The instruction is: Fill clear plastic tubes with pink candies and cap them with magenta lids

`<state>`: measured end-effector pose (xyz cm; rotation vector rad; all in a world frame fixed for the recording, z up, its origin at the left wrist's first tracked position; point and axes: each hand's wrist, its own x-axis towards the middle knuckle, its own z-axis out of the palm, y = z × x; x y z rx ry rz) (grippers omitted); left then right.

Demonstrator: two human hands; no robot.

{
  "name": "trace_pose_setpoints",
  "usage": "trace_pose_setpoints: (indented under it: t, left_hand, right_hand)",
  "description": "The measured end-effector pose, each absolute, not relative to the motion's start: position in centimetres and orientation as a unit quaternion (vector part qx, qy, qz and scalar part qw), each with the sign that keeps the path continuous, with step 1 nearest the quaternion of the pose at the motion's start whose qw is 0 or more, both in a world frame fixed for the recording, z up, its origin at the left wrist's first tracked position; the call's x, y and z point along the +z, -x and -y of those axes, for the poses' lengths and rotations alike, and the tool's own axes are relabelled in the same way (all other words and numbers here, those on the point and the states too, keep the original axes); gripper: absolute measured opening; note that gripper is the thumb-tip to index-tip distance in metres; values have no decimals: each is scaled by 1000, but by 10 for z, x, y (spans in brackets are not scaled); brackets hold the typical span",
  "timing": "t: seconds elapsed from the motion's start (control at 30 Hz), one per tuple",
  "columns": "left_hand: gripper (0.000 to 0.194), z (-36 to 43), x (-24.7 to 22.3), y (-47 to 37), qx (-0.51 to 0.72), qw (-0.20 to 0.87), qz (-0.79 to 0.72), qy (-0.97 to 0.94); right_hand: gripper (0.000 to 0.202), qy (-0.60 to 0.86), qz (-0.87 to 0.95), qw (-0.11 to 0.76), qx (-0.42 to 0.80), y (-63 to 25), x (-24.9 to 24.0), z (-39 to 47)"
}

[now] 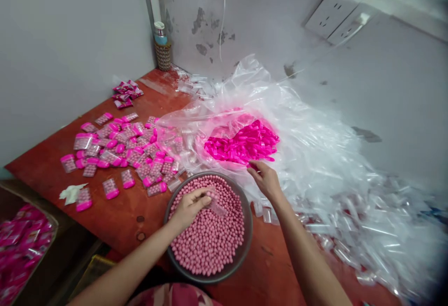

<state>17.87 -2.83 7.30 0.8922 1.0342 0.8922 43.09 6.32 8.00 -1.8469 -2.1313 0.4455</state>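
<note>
My left hand (pixel 191 209) is closed on a small clear plastic case (pixel 217 208), tilted over the bowl, with pink beads at the end near my thumb. Below it stands a dark round bowl (pixel 248 238) full of pink beads (pixel 206 250). My right hand (pixel 266 181) is at the front edge of a pile of bright pink plastic caps (pixel 245 142). Its thumb and forefinger are drawn together; whatever is between the fingertips is too small to make out. The caps lie in the mouth of a large clear plastic bag (pixel 297 124).
Many filled, pink-capped cases (pixel 135 156) cover the red table (pixel 140 217) at left. Behind them are pink packets (pixel 126 93) and a bottle (pixel 161 39) in a woven holder. Clear cases (pixel 346 252) lie at right. A box of pink packets (pixel 24 240) stands lower left.
</note>
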Motion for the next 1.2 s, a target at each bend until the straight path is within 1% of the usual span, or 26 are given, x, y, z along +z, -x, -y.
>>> trace_pose_setpoints:
  t: [0.03, 0.1, 0.23, 0.3, 0.43, 0.5, 0.57, 0.63, 0.7, 0.8, 0.9, 0.97, 1.07, 1.2]
  left_hand:
    - [34, 28, 78, -183, 407, 684, -451, -404]
    - [34, 28, 87, -190, 425, 676, -435, -416]
    - [28, 39, 99, -198, 450, 668, -409, -429]
    - [28, 49, 102, -200, 443, 684, -394, -426]
    - [32, 70, 103, -208, 427, 716, -374, -407]
    - [32, 80, 103, -212, 433, 715, -370, -405]
    - [32, 88, 103, -214, 433, 715, -370, -404]
    - [33, 94, 102, -214, 429, 710, -375, -414]
    - [33, 98, 102, -210, 425, 690, -387, -440]
    - [31, 99, 104, -202, 397, 645, -425, -496]
    - [27, 98, 106, -194, 359, 572, -454, -582]
    - [25, 97, 106, -190, 355, 527, -449, -628]
    - [25, 97, 103, -185, 376, 492, -436, -653]
    - [26, 98, 100, -181, 386, 472, -423, -671]
  right_hand:
    - [29, 614, 746, 181, 183, -429, 86, -48]
    - [28, 573, 753, 230, 226, -421, 98, -18]
    - [26, 536, 739, 270, 306, -403, 119, 29]
    - [27, 540, 690, 306, 372, -396, 123, 45]
    - [32, 527, 511, 439, 519, -383, 113, 67]
    - [32, 510, 443, 484, 555, -376, 103, 76]
    - [30, 500, 416, 504, 568, -369, 96, 82]
    - [30, 507, 431, 503, 551, -367, 96, 87]
    - [30, 531, 491, 484, 492, -369, 104, 89]
    - [28, 529, 645, 399, 381, -375, 124, 87]
    - [27, 469, 762, 312, 320, -374, 138, 82]
    - [26, 441, 799, 280, 298, -369, 140, 80]
    - [27, 422, 829, 244, 275, -362, 136, 81]
    - [28, 423, 842, 229, 246, -357, 132, 91]
